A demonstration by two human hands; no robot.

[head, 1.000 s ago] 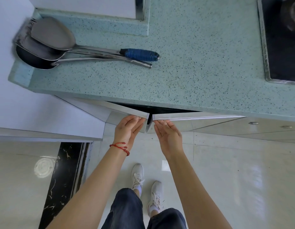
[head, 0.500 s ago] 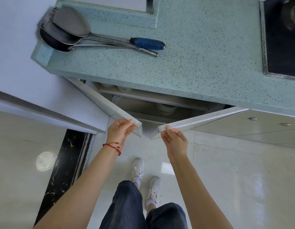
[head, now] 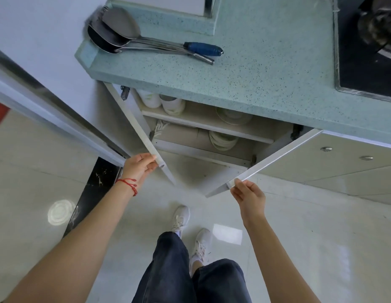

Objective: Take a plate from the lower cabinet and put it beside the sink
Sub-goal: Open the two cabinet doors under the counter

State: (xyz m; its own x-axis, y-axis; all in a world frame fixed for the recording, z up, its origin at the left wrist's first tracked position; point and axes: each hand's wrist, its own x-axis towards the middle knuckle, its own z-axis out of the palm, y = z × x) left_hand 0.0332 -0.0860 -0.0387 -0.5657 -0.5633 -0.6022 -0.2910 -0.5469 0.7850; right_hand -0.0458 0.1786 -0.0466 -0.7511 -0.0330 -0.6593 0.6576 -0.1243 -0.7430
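Note:
The lower cabinet under the speckled green counter [head: 266, 68] stands open. My left hand [head: 140, 166] grips the edge of the left door [head: 137, 127]. My right hand [head: 248, 194] holds the edge of the right door [head: 275, 159]. Inside, a stack of white plates [head: 223, 141] lies on the lower shelf. A stack of glass plates [head: 234, 115] and white bowls [head: 171, 103] sit on the upper shelf. No sink is in view.
Several metal ladles and spatulas [head: 115, 33], one with a blue handle, lie at the counter's left end. A black gas stove [head: 369, 47] is set in the counter at the right. A white room door [head: 48, 99] stands left. My feet are on the glossy tiled floor.
Both cabinet doors have swung wide apart, pulled by my hands. The shelves with plates and bowls have come into view. The camera has moved back and lower.

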